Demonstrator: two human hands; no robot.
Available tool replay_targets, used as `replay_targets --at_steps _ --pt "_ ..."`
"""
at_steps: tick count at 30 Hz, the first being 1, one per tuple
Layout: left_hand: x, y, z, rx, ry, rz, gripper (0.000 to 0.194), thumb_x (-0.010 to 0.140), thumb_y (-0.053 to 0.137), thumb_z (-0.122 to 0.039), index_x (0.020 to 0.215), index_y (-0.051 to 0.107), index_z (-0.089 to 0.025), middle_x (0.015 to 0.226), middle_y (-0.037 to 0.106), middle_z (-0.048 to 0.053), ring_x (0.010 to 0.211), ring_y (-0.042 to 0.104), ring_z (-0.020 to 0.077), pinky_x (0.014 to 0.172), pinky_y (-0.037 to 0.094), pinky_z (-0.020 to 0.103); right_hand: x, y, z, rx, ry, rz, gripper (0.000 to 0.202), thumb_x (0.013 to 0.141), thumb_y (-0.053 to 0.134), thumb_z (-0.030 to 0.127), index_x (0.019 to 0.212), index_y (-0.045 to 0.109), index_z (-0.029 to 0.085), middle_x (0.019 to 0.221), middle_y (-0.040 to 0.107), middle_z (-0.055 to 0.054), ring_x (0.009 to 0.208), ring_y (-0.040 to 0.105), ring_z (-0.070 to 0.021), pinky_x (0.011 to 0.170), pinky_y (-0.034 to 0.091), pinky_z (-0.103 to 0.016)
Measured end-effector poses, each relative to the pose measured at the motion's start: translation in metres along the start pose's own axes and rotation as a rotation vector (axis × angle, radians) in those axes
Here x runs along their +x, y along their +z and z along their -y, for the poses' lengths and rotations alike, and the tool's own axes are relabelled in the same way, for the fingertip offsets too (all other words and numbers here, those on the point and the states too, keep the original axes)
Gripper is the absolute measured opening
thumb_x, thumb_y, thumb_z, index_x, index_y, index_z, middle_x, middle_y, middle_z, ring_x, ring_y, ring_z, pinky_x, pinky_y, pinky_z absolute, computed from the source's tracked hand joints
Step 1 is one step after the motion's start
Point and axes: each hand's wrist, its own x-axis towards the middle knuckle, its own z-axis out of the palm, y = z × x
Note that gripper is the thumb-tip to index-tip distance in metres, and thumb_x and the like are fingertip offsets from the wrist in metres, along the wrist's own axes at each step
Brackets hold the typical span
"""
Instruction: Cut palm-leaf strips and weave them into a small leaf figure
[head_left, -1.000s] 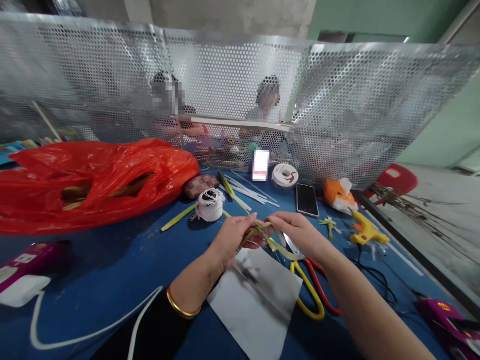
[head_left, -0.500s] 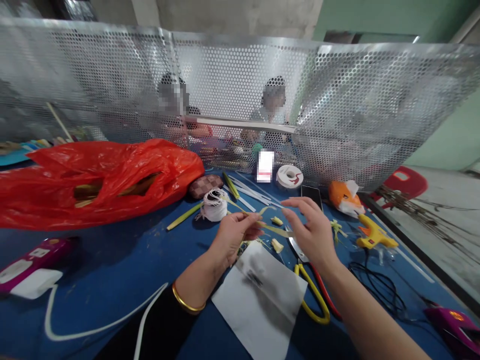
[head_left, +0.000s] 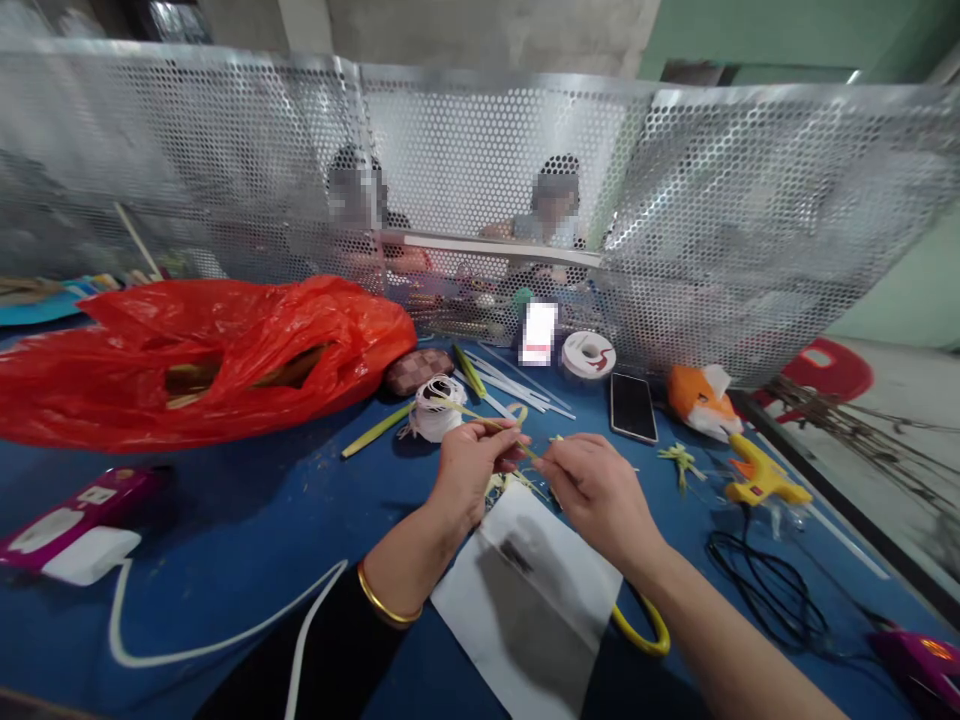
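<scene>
A thin pale yellow-green leaf strip (head_left: pixel 528 452) runs between my two hands, with a small loop curling up above the fingers. My left hand (head_left: pixel 476 465), gold bangle at the wrist, pinches the strip between thumb and fingers. Close on the right, my right hand (head_left: pixel 600 492) has its fingers closed on the strip's other end. Beneath both hands lies a white sheet of paper (head_left: pixel 525 620), with leaf scraps by its top edge. Scissors with a yellow handle (head_left: pixel 643 630) lie mostly hidden under my right hand and forearm.
Left stands a red plastic bag (head_left: pixel 337 340). Behind my hands are a bundle of white cord (head_left: pixel 435 420), white strips (head_left: pixel 517 385), a ribbon spool (head_left: pixel 589 355) and a phone (head_left: pixel 632 407). A yellow glue gun (head_left: pixel 765 480) lies right. Perforated metal sheeting (head_left: pixel 480 150) separates two people opposite.
My right hand, open with fingers apart before, has come down and left and closed on the strip. It now covers most of the scissors and uncovers the phone.
</scene>
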Motion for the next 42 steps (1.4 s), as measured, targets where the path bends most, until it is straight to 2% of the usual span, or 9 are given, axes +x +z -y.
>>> replay_targets --at_steps 3,7,10,13,16,19,28,35,42 --pt "0.003 -0.004 -0.002 -0.012 -0.035 0.018 0.009 0.073 0.071 -0.01 0.081 0.066 -0.011 0.069 0.073 0.006 0.051 0.062 0.0101 0.048 0.047 0.018 0.001 -0.004 0.003 0.022 0.033 0.071 0.03 0.094 0.046 0.027 0.066 0.052 0.021 0.063 0.061 -0.001 0.064 0.055 -0.0159 0.078 0.039 -0.031" --pt "0.008 -0.013 -0.01 -0.049 -0.101 0.187 0.014 0.08 0.069 -0.025 0.083 0.069 -0.012 0.079 0.075 0.007 0.06 0.066 0.0115 0.057 0.052 0.021 0.004 -0.012 -0.006 0.133 0.245 0.184 0.04 0.095 0.04 0.042 0.068 0.061 0.022 0.069 0.068 -0.003 0.074 0.062 -0.0213 0.072 0.04 -0.032" --pt "0.007 -0.014 -0.013 -0.009 -0.121 0.249 0.018 0.079 0.072 -0.029 0.085 0.07 -0.013 0.079 0.075 0.007 0.064 0.068 0.0121 0.062 0.053 0.022 0.007 -0.009 -0.017 0.46 0.454 0.076 0.047 0.091 0.042 0.057 0.084 0.071 0.021 0.089 0.074 -0.008 0.09 0.065 -0.0257 0.079 0.044 -0.035" --pt "0.004 -0.011 -0.01 0.101 -0.099 0.289 0.018 0.072 0.077 -0.022 0.086 0.07 -0.013 0.076 0.075 0.006 0.06 0.066 0.01 0.061 0.05 0.019 0.009 0.002 -0.022 0.882 0.649 0.008 0.048 0.079 0.059 0.063 0.085 0.074 0.018 0.092 0.074 -0.009 0.096 0.065 -0.0271 0.085 0.045 -0.037" --pt "0.001 -0.007 -0.006 0.21 -0.09 0.313 0.014 0.072 0.076 -0.02 0.083 0.07 -0.013 0.071 0.074 0.005 0.058 0.065 0.0104 0.06 0.05 0.02 0.01 0.013 -0.02 1.214 0.765 -0.13 0.037 0.063 0.079 0.051 0.083 0.076 0.02 0.092 0.074 -0.006 0.09 0.065 -0.0228 0.085 0.047 -0.034" --pt "0.001 -0.006 -0.005 0.301 -0.104 0.303 0.009 0.073 0.072 -0.017 0.081 0.071 -0.013 0.068 0.074 0.004 0.054 0.064 0.0098 0.058 0.049 0.02 0.011 0.016 -0.016 1.37 0.794 -0.279 0.032 0.052 0.087 0.037 0.077 0.076 0.02 0.088 0.073 -0.005 0.087 0.065 -0.02 0.081 0.05 -0.03" --pt "0.004 -0.009 -0.004 0.368 -0.172 0.311 0.01 0.075 0.073 -0.02 0.083 0.072 -0.013 0.071 0.075 0.005 0.051 0.063 0.0083 0.055 0.047 0.018 0.012 0.012 -0.017 1.354 0.728 -0.422 0.021 0.058 0.086 0.032 0.068 0.074 0.018 0.081 0.072 -0.003 0.077 0.062 -0.014 0.072 0.049 -0.025" --pt "0.007 -0.011 -0.005 0.292 -0.268 0.326 0.053 0.088 0.049 -0.059 0.088 0.071 -0.01 0.083 0.076 0.015 0.059 0.068 0.0137 0.051 0.048 0.019 0.009 0.011 -0.023 1.266 0.782 -0.407 0.026 0.062 0.083 0.039 0.076 0.076 0.019 0.081 0.073 -0.003 0.072 0.062 -0.013 0.065 0.047 -0.023" --pt "0.008 -0.012 -0.011 0.196 -0.344 0.306 0.059 0.092 0.039 -0.059 0.094 0.071 -0.009 0.091 0.075 0.016 0.063 0.071 0.0155 0.05 0.051 0.019 0.011 0.015 -0.034 1.181 0.882 -0.484 0.039 0.06 0.082 0.04 0.091 0.072 0.018 0.088 0.074 -0.006 0.077 0.067 -0.0178 0.067 0.051 -0.028"
